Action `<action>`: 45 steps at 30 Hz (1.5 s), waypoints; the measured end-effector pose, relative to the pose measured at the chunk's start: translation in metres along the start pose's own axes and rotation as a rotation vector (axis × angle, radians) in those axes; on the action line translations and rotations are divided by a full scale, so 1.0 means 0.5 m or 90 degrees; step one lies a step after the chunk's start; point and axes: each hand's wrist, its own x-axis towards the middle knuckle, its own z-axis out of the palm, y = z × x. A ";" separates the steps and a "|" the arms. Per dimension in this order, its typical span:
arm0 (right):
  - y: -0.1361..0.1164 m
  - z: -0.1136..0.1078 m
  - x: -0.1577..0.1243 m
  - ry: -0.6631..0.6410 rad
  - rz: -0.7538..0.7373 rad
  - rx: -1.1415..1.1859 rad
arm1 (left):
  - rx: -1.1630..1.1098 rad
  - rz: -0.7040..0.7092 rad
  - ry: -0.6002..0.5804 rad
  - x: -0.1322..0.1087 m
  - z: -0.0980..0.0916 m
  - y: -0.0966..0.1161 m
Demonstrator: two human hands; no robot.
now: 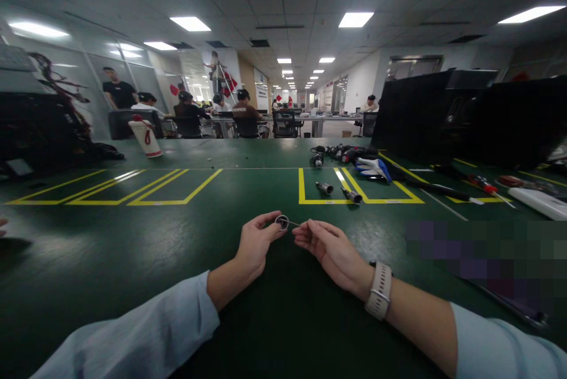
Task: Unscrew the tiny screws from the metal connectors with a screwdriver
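Between the thumb and fingers of my left hand (254,246) is a small round metal fitting (282,217), its open end facing me. My right hand (330,252) is closed, pinching a thin rod (293,223). The rod's far end reaches the fitting's opening; how deep it goes I cannot tell. Beyond my hands, on the green table (146,255), lie two metal connectors, one (325,188) inside a yellow taped outline and the other (353,196) across its front edge.
Behind the connectors are a cluster of dark parts (317,159) and a blue-and-white glove (374,169). A red screwdriver (487,187) lies right. A white cup (145,137) stands far left. At the left edge, another person's fingers (2,226) show. People sit at desks beyond.
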 end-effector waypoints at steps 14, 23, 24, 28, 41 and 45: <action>-0.009 0.011 -0.023 0.024 -0.118 -0.293 | -0.007 -0.029 0.015 -0.007 0.006 0.019; -0.015 0.014 -0.026 -0.003 -0.150 -0.484 | 0.010 -0.020 -0.020 -0.005 0.001 0.009; -0.014 0.013 -0.025 -0.006 -0.155 -0.496 | 0.011 -0.018 -0.020 -0.005 0.001 0.009; -0.006 0.009 -0.020 -0.014 -0.170 -0.484 | 0.007 -0.007 0.001 -0.004 0.003 0.010; -0.008 0.010 -0.021 -0.022 -0.165 -0.421 | -0.016 -0.010 0.006 -0.005 0.005 0.013; -0.012 0.015 -0.027 -0.009 -0.203 -0.516 | -0.021 -0.009 0.007 -0.005 0.004 0.014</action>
